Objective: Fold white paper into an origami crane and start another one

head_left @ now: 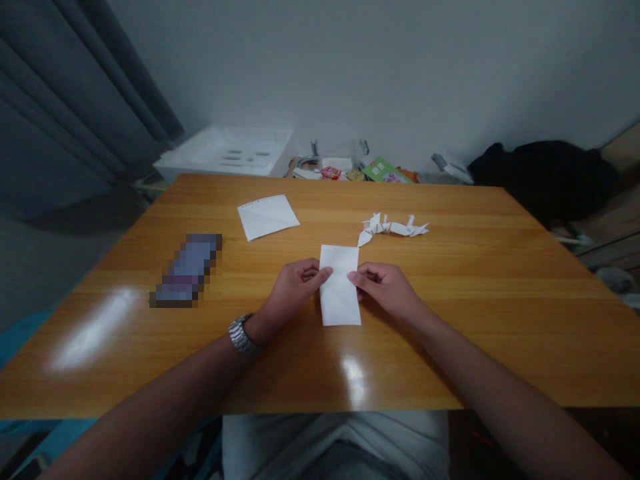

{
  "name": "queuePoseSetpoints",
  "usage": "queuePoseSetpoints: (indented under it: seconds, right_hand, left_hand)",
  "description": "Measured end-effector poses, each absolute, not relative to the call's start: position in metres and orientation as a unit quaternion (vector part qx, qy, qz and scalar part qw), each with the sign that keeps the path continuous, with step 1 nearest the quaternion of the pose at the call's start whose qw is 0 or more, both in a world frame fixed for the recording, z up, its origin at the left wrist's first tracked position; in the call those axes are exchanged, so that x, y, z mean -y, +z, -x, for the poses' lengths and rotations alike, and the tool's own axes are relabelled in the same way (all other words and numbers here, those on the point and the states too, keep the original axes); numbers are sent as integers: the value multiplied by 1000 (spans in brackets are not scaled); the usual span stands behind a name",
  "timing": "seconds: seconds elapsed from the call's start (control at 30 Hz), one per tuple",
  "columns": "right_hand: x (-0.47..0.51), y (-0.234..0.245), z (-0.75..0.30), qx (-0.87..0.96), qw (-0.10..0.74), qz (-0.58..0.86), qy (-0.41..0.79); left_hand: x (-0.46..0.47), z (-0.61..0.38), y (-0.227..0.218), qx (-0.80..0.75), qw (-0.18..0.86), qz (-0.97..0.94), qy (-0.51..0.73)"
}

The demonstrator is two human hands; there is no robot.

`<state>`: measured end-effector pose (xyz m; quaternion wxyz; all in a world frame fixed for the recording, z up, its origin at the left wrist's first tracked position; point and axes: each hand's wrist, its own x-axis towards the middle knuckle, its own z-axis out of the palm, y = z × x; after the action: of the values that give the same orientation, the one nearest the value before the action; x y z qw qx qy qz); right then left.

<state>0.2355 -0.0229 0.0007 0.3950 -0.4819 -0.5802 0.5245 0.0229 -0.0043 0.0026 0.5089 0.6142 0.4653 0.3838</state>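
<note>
A white folded sheet of paper [341, 300], a tall narrow rectangle, is held upright-looking above the table between both hands. My left hand [299, 283] pinches its left edge, thumb on the front and fingers behind. On the opposite edge my right hand [383, 285] grips it the same way, its thumb lying on the paper's face. Just beyond the right hand lie several white folded paper figures [395, 228], close together in a row. Farther back on the left rests a loose white sheet [269, 217] with a perforated top edge.
The glossy wooden table [480, 280] spans the view. A pixelated phone-like device [187, 270] lies at left. Behind the table stand a white plastic tray [225, 150], a green packet [384, 170] and assorted small items. Dark cloth [545, 173] is heaped at the back right.
</note>
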Motion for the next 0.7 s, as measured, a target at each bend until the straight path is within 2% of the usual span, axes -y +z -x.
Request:
queuePoseSetpoints:
  seconds: [0.23, 0.5, 0.7]
  right_hand:
    - [17, -7, -244, 573, 440, 504, 474]
    - [16, -9, -245, 575, 440, 507, 469]
    - [17, -4, -244, 586, 444, 512, 444]
  left_hand:
    - [5, -22, 2, -449, 572, -584, 361]
    - [3, -19, 7, -468, 522, -625, 343]
    - [5, -21, 8, -470, 526, -611, 360]
